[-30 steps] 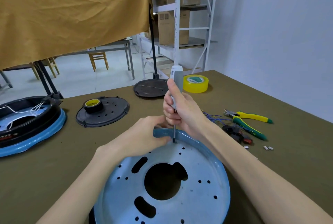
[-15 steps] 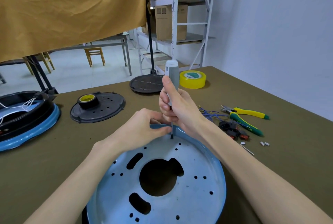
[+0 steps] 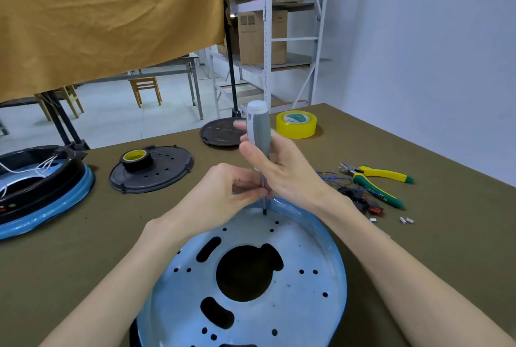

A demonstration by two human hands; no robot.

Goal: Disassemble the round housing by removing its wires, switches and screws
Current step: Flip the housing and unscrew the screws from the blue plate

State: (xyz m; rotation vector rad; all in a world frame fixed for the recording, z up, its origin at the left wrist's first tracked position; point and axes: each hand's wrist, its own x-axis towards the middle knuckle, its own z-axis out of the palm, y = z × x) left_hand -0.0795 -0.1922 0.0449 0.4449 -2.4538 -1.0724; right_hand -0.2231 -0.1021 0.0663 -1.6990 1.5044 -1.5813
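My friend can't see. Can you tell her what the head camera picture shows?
A right hand holds a grey screwdriver upright, tip in the far edge of a round blue housing, while the left hand pinches its shaft. Pliers lie to the right.

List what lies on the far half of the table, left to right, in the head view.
Second housing with white wires → black cover with tape roll on it → black disc → yellow tape roll → pliers.
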